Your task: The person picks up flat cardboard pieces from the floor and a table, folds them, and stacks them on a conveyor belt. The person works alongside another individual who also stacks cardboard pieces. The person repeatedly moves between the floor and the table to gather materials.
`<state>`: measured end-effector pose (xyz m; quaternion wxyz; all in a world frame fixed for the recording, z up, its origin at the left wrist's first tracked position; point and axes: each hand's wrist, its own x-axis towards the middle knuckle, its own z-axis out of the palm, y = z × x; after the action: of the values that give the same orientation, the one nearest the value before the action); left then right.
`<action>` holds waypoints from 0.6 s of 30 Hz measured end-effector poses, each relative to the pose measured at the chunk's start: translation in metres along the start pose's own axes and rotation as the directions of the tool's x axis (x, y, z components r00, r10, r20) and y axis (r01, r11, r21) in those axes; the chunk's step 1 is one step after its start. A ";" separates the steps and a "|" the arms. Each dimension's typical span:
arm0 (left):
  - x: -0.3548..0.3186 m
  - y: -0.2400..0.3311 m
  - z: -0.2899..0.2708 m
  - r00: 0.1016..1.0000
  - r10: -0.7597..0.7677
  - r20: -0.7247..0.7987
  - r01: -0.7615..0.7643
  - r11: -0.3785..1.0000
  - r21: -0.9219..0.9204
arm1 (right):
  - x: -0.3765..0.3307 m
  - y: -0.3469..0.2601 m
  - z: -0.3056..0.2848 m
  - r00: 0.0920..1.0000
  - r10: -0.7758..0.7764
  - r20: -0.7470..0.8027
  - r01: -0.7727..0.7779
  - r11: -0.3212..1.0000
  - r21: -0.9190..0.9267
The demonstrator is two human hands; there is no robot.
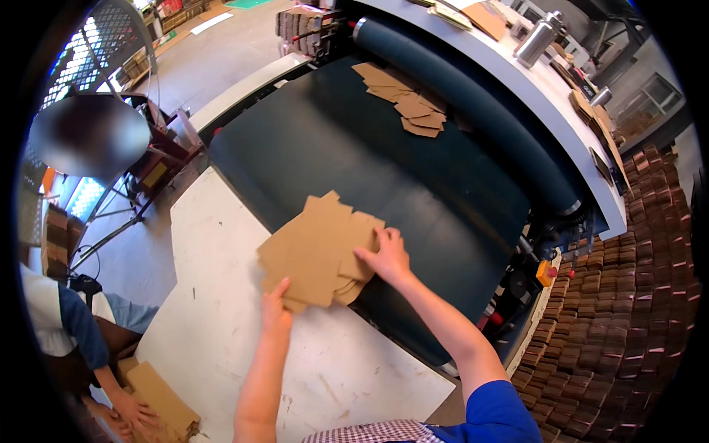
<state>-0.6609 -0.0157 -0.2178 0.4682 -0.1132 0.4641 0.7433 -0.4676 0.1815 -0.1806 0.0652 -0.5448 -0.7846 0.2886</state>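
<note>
A loose stack of flat brown cardboard pieces (pixel 306 247), with notched edges, spans the border between a white board (pixel 214 266) and a dark green conveyor belt (pixel 295 133). My left hand (pixel 277 306) grips the stack's near left edge, its thumb lying on top and the other fingers hidden beneath. On the right side, my right hand (pixel 388 255) holds the fanned-out pieces, thumb on top and fingers around the far edge. Farther up the belt, another scattered pile of cardboard pieces (pixel 406 100) lies against the dark roller (pixel 465 107).
A co-worker's hand (pixel 133 413) rests on more cardboard (pixel 162 399) at the lower left. An orange box with a red button (pixel 546 273) sits at the machine's right side. Many stacked cardboard bundles (pixel 598 332) fill the right. A metal flask (pixel 539 40) stands on the machine's ledge.
</note>
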 end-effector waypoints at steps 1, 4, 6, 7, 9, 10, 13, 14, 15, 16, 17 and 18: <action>-0.013 0.017 -0.026 0.999 -0.003 -0.035 0.003 1.000 -0.014 | -0.020 -0.012 0.009 0.997 -0.059 0.045 0.055 0.995 0.085; -0.065 0.067 -0.101 0.991 -0.023 -0.132 0.026 0.999 0.021 | -0.071 -0.026 0.043 0.934 -0.283 0.218 0.182 0.902 0.391; -0.101 0.095 -0.161 0.979 0.048 -0.200 -0.039 0.998 0.048 | -0.095 -0.039 0.044 0.897 -0.339 0.283 0.188 0.874 0.448; -0.118 0.106 -0.186 0.965 0.108 -0.240 -0.070 0.984 0.162 | -0.095 -0.034 0.045 0.895 -0.341 0.287 0.184 0.870 0.458; -0.138 0.120 -0.228 0.823 0.319 -0.471 -0.046 0.863 0.503 | -0.084 -0.016 0.044 0.913 -0.323 0.248 0.190 0.876 0.442; -0.139 0.120 -0.232 0.716 0.539 -0.444 -0.054 0.677 0.734 | -0.070 0.002 0.045 0.912 -0.397 0.103 0.347 0.881 0.321; -0.139 0.109 -0.222 0.383 0.906 0.178 0.112 -0.237 0.965 | -0.021 0.014 -0.002 0.943 -0.325 -0.074 0.332 0.934 0.133; -0.134 0.097 -0.196 0.509 0.834 0.215 -0.064 -0.212 0.975 | 0.001 0.024 -0.012 0.884 -0.430 -0.184 0.419 0.903 -0.096; -0.128 0.082 -0.160 0.612 0.744 0.269 -0.233 -0.156 0.960 | 0.027 0.035 -0.018 0.859 -0.449 -0.245 0.410 0.891 -0.196; -0.116 0.061 -0.127 0.684 0.627 0.374 -0.368 -0.146 0.918 | 0.054 0.046 -0.026 0.829 -0.468 -0.305 0.386 0.874 -0.294; -0.104 0.038 -0.098 0.721 0.506 0.474 -0.489 -0.113 0.865 | 0.083 0.050 -0.034 0.812 -0.496 -0.308 0.341 0.832 -0.438; -0.092 0.021 -0.066 0.723 0.442 0.530 -0.495 -0.203 0.845 | 0.111 0.054 -0.044 0.795 -0.522 -0.308 0.284 0.769 -0.572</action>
<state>-0.6456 -0.1258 -0.1861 0.1053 0.4341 0.8320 0.3289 -0.4494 0.3104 -0.1965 0.1644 -0.4068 -0.8951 -0.0795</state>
